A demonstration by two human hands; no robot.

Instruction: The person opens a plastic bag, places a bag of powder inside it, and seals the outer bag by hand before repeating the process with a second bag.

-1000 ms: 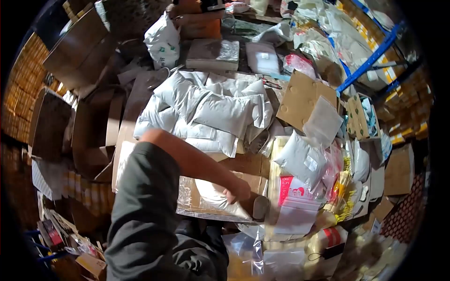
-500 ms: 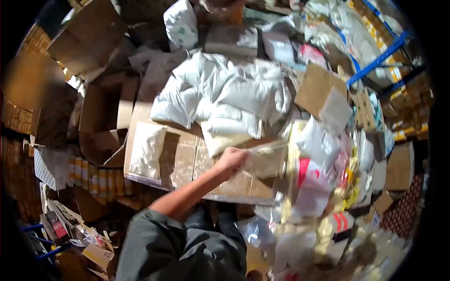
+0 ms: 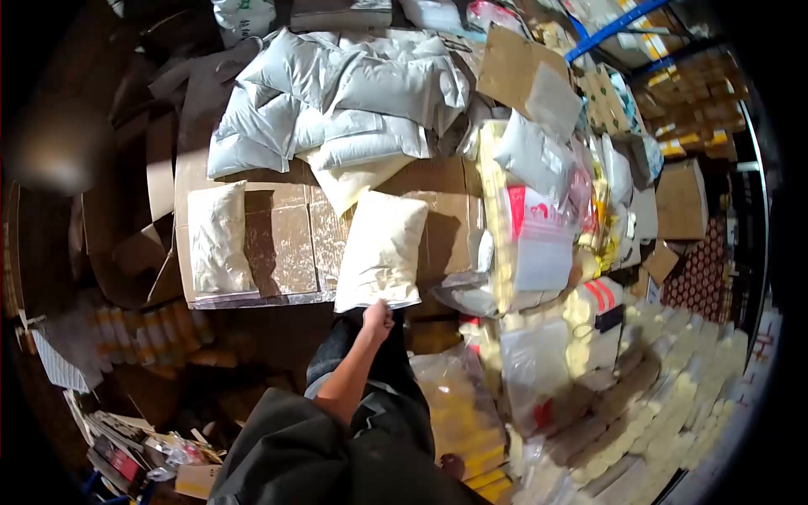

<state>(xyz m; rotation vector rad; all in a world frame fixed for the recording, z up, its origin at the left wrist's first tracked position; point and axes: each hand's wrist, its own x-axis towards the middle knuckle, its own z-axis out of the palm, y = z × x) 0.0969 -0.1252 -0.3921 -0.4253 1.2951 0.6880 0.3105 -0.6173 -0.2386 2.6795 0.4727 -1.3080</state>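
My left hand (image 3: 378,319) is closed on the lower edge of a filled, cream-white plastic bag (image 3: 381,246). The bag lies at the front of a cardboard-covered surface (image 3: 282,244), its near edge overhanging slightly. To its left is a similar filled bag (image 3: 220,240). Behind it, a pale yellow bag (image 3: 349,181) sticks out from under a heap of grey-white filled bags (image 3: 387,88). My right hand is not clearly visible; a small dark reddish-brown shape low in the picture cannot be made out.
On the right stand a pale yellow stack (image 3: 495,244) with a grey-white bag (image 3: 534,156) and clear zip bags (image 3: 541,261) on it. An open cardboard box (image 3: 162,164) is at the left. A blue rack bar (image 3: 614,29) crosses the upper right.
My left hand has come back toward my body and left, bringing the blurred beige bag onto the cardboard in front of me. The camera view has tilted downward and shifted right.
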